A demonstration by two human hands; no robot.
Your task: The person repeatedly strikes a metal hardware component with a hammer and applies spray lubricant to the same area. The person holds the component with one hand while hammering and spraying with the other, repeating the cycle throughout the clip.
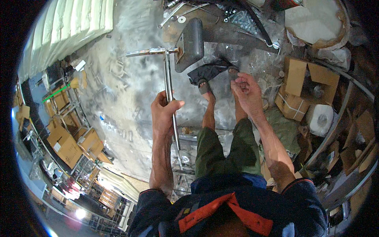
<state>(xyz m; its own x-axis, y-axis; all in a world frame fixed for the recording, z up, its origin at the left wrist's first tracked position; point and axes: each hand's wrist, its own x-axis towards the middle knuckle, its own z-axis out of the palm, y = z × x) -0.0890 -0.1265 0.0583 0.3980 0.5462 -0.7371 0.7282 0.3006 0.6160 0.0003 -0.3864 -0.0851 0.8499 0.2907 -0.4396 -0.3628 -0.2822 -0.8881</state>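
1. The left hand point(164, 108) is gripping a shiny metal rod point(169, 87), with the fingers wrapped around it and the thumb pressing across the front.
2. The metal rod is standing roughly upright over the concrete floor point(126, 91), running from a frame of metal bars point(183, 173) by the person's knees up to a short crossbar point(152, 51) that is forming a T at its far end.
3. The crossbar's right end is lying just beside a dark padded seat part point(190, 43), which is resting on the floor toward the far edge of the view.
4. The right hand point(245, 91) is hovering apart from the rod, above the person's right foot; its fingers are curling inward, and I cannot tell whether they are pinching anything small.
5. The person's feet, in sandals point(204, 87), are standing on the floor between the two hands, and the legs are showing in green shorts point(227, 148).
6. A dark metal arm point(241, 37) is stretching from the seat part toward the right, with loose bolts and washers point(181, 18) lying near the far edge of the floor.
7. Cardboard boxes point(296, 93) are sitting at the right edge of the floor, with a white paper roll point(320, 118) just beside them.
8. More cardboard boxes point(69, 146) and wire racks are crowding the left edge of the floor.
9. A pale corrugated sheet point(75, 23) is filling the far left corner.
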